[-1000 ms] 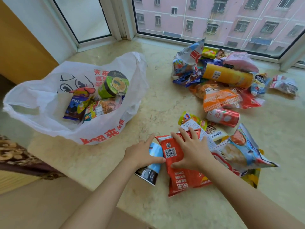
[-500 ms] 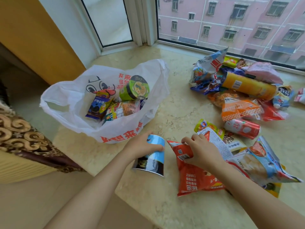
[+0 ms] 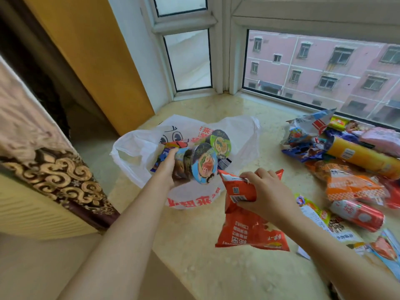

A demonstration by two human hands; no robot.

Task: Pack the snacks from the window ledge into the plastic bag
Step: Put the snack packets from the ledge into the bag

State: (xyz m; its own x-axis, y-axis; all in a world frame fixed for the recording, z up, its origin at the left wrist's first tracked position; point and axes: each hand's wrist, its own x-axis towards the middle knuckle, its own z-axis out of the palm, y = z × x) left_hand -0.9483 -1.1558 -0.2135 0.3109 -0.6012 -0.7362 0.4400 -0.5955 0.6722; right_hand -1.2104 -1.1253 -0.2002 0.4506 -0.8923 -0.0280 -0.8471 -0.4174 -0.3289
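The left hand (image 3: 167, 164) grips a blue noodle cup (image 3: 195, 163) on its side, fingers wrapped round the tapered wall, its round foil lid facing the camera. The cup hangs over the open mouth of the bag (image 3: 240, 135), a thin, crinkled white plastic sack with red print and a cartoon face, slumped on the ledge (image 3: 216, 273), a polished, mottled beige stone slab. Inside the bag lies a green cup (image 3: 219, 141) with a round lid, beside flat glossy packets that are partly hidden.

The right hand (image 3: 267, 194) pinches the crimped top of a red packet (image 3: 249, 230), fingers clenched on the foil; the puffy, shiny pouch hangs clear of the ledge, just right of the bag and close to the blue cup.

The other snacks lie in a loose pile at the right, near the window. A yellow tube (image 3: 363, 156) lies on its side, smooth and cylindrical, with crumpled blue wrappers (image 3: 303, 146) at its left end. An orange packet (image 3: 352, 187) with a checked band sits in front of it, and a red can (image 3: 357, 214) lies on its side nearer still. A soft pink pack (image 3: 381, 139) rests behind the tube.

At the left hangs a curtain (image 3: 54, 176) with raised gold scrollwork.
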